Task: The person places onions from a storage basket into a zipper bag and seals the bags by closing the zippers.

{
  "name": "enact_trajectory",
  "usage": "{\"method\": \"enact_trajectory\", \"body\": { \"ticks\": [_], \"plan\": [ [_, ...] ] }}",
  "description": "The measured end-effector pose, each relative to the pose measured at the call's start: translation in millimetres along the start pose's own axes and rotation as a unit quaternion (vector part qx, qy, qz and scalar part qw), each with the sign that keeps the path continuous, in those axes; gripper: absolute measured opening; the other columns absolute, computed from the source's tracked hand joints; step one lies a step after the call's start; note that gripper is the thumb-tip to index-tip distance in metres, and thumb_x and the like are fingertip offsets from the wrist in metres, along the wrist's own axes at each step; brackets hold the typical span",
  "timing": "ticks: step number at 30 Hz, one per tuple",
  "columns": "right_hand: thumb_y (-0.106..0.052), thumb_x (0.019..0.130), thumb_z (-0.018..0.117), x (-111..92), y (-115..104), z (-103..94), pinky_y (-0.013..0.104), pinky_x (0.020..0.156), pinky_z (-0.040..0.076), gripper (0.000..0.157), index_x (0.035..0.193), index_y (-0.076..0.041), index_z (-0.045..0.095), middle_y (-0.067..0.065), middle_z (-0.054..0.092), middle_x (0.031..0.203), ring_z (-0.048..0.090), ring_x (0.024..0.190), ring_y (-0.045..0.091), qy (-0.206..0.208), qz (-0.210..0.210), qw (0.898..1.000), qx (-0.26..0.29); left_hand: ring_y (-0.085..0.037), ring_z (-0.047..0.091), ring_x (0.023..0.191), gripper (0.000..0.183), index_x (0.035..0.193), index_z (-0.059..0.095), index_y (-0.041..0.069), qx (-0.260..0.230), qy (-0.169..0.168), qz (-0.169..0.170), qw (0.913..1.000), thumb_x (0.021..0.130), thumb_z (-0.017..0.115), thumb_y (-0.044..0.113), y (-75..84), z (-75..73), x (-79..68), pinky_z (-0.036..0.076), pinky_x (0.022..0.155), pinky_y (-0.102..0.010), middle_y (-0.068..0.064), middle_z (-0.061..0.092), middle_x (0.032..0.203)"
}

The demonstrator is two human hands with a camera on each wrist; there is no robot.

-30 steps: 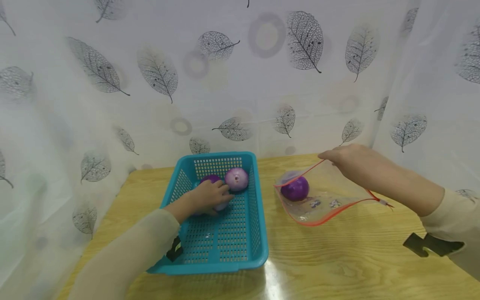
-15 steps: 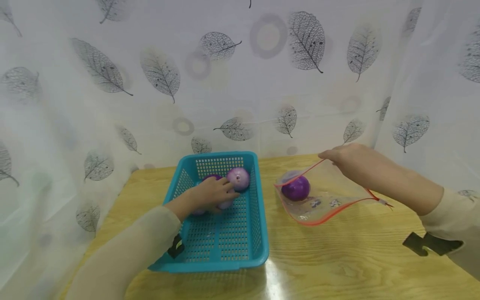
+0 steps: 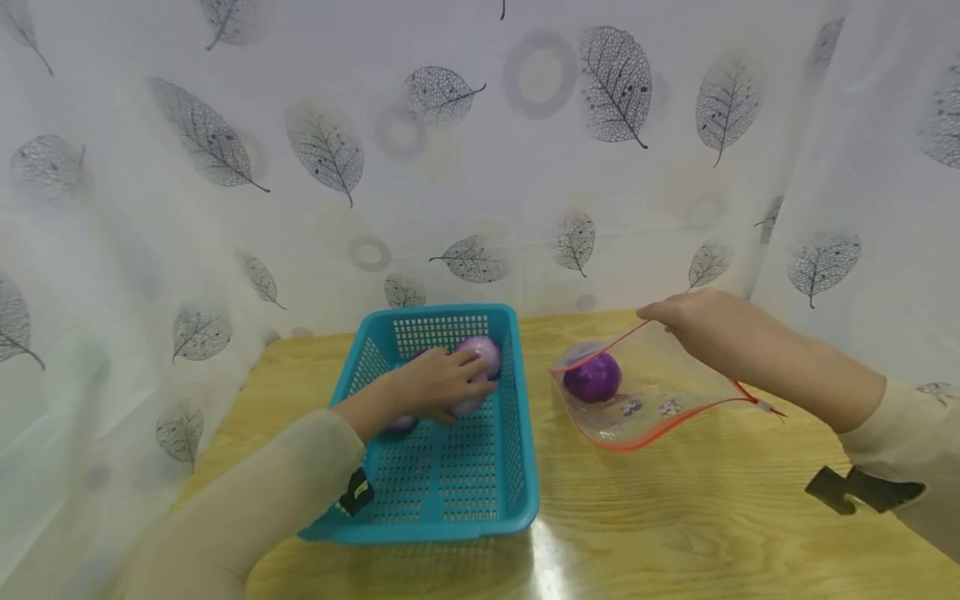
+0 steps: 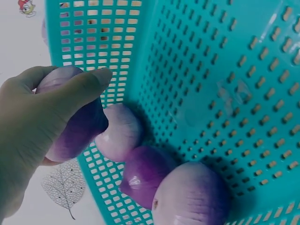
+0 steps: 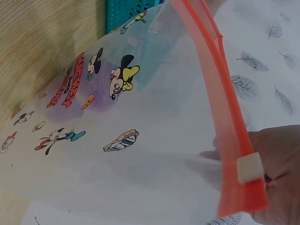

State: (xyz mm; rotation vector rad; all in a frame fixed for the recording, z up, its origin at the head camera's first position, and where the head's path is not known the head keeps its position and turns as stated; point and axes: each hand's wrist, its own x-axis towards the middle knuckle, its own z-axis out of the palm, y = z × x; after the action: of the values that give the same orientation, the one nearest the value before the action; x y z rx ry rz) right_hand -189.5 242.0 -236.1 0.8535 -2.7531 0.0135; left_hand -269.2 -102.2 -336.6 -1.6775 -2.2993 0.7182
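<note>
My left hand (image 3: pixel 429 385) is over the blue plastic basket (image 3: pixel 527 467), its fingers and thumb around a purple onion (image 4: pixel 77 129). Below that onion, the left wrist view has a pale onion (image 4: pixel 118 133), a darker one and a larger two-toned onion (image 4: pixel 190 199) in the basket. With my right hand (image 3: pixel 708 332) I pinch the upper edge of a clear zipper bag (image 3: pixel 637 437), whose red-rimmed mouth gapes. Inside the bag lies one purple onion (image 3: pixel 592 377). Cartoon prints and a white slider (image 5: pixel 250 168) show in the right wrist view.
Basket and bag rest side by side on a wooden table (image 3: pixel 637 533), a narrow gap between them. Behind them hangs a white curtain (image 3: pixel 480 183) printed with leaves. The basket's raised wall stands between my left hand and the bag.
My left hand has moved right inside the basket, and the onion in its grasp has come along. The right hand and the bag have stayed where they were.
</note>
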Motion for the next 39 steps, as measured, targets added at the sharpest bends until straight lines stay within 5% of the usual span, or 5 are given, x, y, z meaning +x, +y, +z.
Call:
{"method": "enact_trajectory", "body": {
  "ticks": [11, 19, 23, 31, 39],
  "plan": [
    [0.009, 0.080, 0.065, -1, -2, 1.5, 0.047, 0.073, 0.055, 0.034, 0.112, -0.001, 0.066, 0.021, 0.069, 0.100, 0.066, 0.089, 0.038, -0.001, 0.004, 1.000, -0.001, -0.025, 0.049, 0.121, 0.076, 0.139, 0.044, 0.021, 0.006, 0.067, 0.035, 0.9971, 0.078, 0.064, 0.062, -2.3, -12.3, -2.3, 0.055, 0.081, -0.034, -0.008, 0.049, 0.136],
    [0.009, 0.084, 0.059, -1, -4, 1.5, 0.047, 0.073, 0.055, 0.033, 0.114, -0.002, 0.066, 0.021, 0.068, 0.105, 0.065, 0.094, 0.039, -0.009, 0.014, 1.000, -0.005, -0.027, 0.050, 0.120, 0.075, 0.135, 0.048, 0.020, 0.035, 0.159, 0.064, 0.9847, 0.075, 0.068, 0.060, -1.4, -17.1, -1.2, 0.055, 0.081, -0.033, -0.009, 0.053, 0.133],
    [0.009, 0.084, 0.059, -1, -3, 1.0, 0.047, 0.075, 0.055, 0.032, 0.114, -0.001, 0.066, 0.021, 0.068, 0.105, 0.065, 0.094, 0.039, -0.007, 0.011, 1.000, -0.010, -0.025, 0.051, 0.121, 0.067, 0.131, 0.052, 0.019, 0.051, 0.224, 0.101, 0.9680, 0.078, 0.066, 0.058, -3.3, -19.4, 2.4, 0.051, 0.092, -0.037, -0.009, 0.054, 0.131],
    [0.011, 0.082, 0.060, 0, -2, 1.6, 0.047, 0.076, 0.054, 0.032, 0.112, 0.001, 0.066, 0.022, 0.068, 0.102, 0.065, 0.092, 0.038, 0.000, -0.002, 1.000, -0.003, -0.023, 0.058, 0.113, 0.048, 0.123, 0.058, 0.020, 0.081, 0.359, 0.156, 0.9166, 0.086, 0.058, 0.050, -5.1, -22.9, 13.3, 0.053, 0.086, -0.032, -0.008, 0.060, 0.125],
    [0.013, 0.083, 0.056, 2, 0, 0.0, 0.046, 0.075, 0.055, 0.035, 0.114, 0.001, 0.065, 0.022, 0.068, 0.102, 0.065, 0.091, 0.038, -0.018, 0.006, 1.000, 0.001, -0.024, 0.057, 0.116, 0.044, 0.124, 0.056, 0.021, 0.096, 0.396, 0.168, 0.8975, 0.089, 0.053, 0.047, -6.3, -31.4, 18.4, 0.054, 0.084, -0.031, -0.007, 0.059, 0.127]
  ]
}}
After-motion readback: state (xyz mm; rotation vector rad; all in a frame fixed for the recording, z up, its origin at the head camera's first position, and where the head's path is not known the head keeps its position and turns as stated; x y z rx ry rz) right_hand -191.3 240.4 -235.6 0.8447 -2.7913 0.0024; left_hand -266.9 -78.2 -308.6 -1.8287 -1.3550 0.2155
